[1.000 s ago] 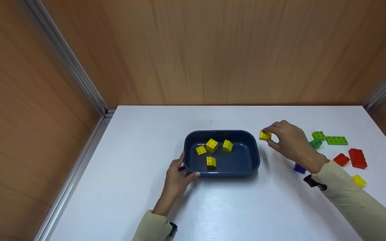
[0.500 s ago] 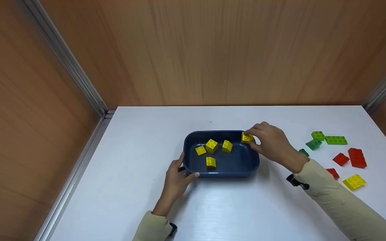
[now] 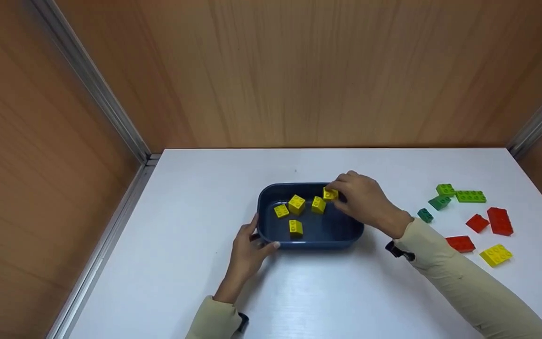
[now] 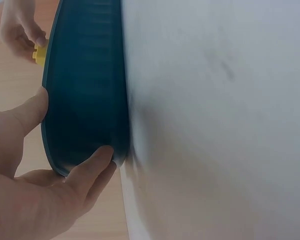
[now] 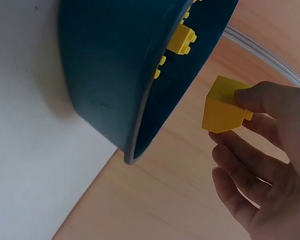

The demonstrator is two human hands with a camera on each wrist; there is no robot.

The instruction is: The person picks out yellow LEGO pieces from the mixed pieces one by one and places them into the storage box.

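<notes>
A dark blue rectangular tub stands on the white table with several yellow toy bricks on its floor. My left hand holds the tub's near left corner. In the left wrist view, the thumb lies at the tub's rim and the fingers rest against its outer wall. Over the tub's far right part, my right hand pinches one yellow toy brick with a slanted side between thumb and fingertips. The right wrist view shows this brick raised above the rim, apart from the tub.
Right of the tub lie loose toy bricks: several green ones, red ones and one wide yellow one. Behind the table rises a wood-grain panel, with another at the left.
My right hand has moved left with the pinched yellow brick, from beside the tub to above its inside. The left hand and the tub have stayed in place.
</notes>
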